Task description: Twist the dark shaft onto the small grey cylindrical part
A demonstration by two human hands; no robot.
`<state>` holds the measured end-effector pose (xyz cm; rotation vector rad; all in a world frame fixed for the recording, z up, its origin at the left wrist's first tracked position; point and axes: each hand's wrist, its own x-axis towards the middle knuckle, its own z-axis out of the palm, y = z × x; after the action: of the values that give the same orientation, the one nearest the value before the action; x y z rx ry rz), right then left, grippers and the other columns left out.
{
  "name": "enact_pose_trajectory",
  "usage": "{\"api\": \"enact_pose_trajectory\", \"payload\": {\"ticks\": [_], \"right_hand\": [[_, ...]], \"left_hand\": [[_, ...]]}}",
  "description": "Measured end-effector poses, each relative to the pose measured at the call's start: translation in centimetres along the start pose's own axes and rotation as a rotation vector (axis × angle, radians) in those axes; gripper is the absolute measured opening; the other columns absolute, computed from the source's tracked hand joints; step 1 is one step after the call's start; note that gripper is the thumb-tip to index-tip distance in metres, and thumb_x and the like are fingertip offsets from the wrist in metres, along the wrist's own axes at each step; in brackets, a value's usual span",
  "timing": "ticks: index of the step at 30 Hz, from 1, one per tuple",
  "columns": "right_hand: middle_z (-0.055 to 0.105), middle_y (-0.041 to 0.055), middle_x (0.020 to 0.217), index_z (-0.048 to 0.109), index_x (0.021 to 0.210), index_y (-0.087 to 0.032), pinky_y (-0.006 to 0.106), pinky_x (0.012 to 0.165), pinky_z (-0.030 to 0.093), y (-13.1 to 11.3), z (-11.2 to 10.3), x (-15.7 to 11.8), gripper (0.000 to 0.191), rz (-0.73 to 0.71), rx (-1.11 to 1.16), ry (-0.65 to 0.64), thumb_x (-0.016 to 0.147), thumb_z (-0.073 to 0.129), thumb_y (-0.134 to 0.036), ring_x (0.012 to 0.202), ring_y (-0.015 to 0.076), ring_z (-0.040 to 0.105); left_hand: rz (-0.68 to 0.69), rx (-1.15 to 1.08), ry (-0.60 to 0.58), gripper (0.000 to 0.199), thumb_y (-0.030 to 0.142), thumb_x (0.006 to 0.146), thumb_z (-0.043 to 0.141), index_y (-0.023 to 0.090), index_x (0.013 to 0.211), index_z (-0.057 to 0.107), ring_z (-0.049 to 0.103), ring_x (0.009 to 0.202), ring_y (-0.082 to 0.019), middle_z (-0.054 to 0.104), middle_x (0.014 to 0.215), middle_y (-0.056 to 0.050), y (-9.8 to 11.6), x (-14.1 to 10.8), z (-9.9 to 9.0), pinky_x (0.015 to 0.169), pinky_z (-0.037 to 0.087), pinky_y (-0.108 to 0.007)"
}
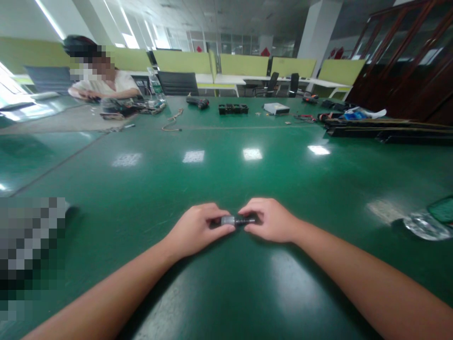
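Note:
A small slim cylinder [228, 220], silvery grey at its left end and black with ring-like steps at its right, lies sideways between my hands just over the green tabletop [219, 179]. I cannot make out its exact kind. My left hand [200, 229] pinches the grey end between thumb and fingers. At the black end, the thumb and fingers of my right hand [271, 220] are closed around the tip and partly cover it.
A clear plastic bottle [426, 225] lies at the right edge. Along the far side sit a black block-like part [233, 109], a white box [276, 108], a cable [171, 122] and a stack of dark panels [389, 130]. Another person [106, 85] sits at the far left.

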<state>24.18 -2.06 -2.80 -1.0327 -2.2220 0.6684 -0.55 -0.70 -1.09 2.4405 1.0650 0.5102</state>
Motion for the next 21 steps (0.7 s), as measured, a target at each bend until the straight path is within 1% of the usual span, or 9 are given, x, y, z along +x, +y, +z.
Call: {"api": "enact_pose_trajectory", "payload": {"ticks": [5, 9, 15, 18, 21], "right_hand": [[0.073, 0.0046, 0.100, 0.074, 0.103, -0.020, 0.030, 0.083, 0.048, -0.18, 0.32, 0.12, 0.024, -0.036, -0.080, -0.011, 0.079, 0.074, -0.025, 0.091, 0.0183, 0.066], [0.073, 0.0029, 0.101, 0.073, 0.103, -0.021, 0.030, 0.084, 0.046, -0.18, 0.49, 0.14, 0.021, -0.052, -0.107, -0.010, 0.082, 0.072, -0.025, 0.091, 0.0175, 0.066], [0.073, 0.0009, 0.091, 0.072, 0.095, -0.020, 0.029, 0.079, 0.044, -0.44, 0.69, 0.29, 0.015, -0.025, -0.100, 0.024, 0.080, 0.074, -0.022, 0.083, 0.0157, 0.065], [0.073, 0.0001, 0.086, 0.072, 0.090, -0.020, 0.027, 0.076, 0.043, -0.57, 0.71, 0.30, 0.011, -0.029, -0.094, 0.022, 0.080, 0.074, -0.021, 0.078, 0.0145, 0.064], [0.073, 0.0004, 0.085, 0.073, 0.089, -0.019, 0.026, 0.075, 0.043, -0.57, 0.68, 0.31, 0.009, -0.037, -0.092, 0.016, 0.081, 0.074, -0.023, 0.077, 0.0142, 0.064]], "left_hand": [[-0.007, 0.005, 0.007, 0.025, 0.047, 0.090, 0.066, 0.026, 0.099, 0.076, 0.059, 0.069, -0.012, 0.065, 0.076, 0.002, 0.09, 0.03, -0.02, 0.064, 0.039, -0.022], [-0.012, 0.010, 0.002, 0.025, 0.047, 0.090, 0.066, 0.027, 0.098, 0.077, 0.058, 0.068, -0.012, 0.064, 0.075, 0.002, 0.22, 0.04, -0.02, 0.063, 0.039, -0.022], [0.006, 0.029, 0.004, 0.024, 0.047, 0.090, 0.066, 0.027, 0.098, 0.077, 0.059, 0.071, -0.012, 0.065, 0.078, 0.001, 0.53, 0.04, 0.09, 0.064, 0.039, -0.022], [0.009, 0.038, 0.000, 0.025, 0.047, 0.090, 0.066, 0.027, 0.098, 0.077, 0.058, 0.070, -0.013, 0.064, 0.077, 0.001, 0.57, 0.01, 0.14, 0.064, 0.039, -0.023], [0.002, 0.044, -0.002, 0.025, 0.047, 0.090, 0.065, 0.027, 0.099, 0.077, 0.059, 0.071, -0.013, 0.065, 0.079, 0.001, 0.57, -0.04, 0.18, 0.065, 0.040, -0.023]]}}
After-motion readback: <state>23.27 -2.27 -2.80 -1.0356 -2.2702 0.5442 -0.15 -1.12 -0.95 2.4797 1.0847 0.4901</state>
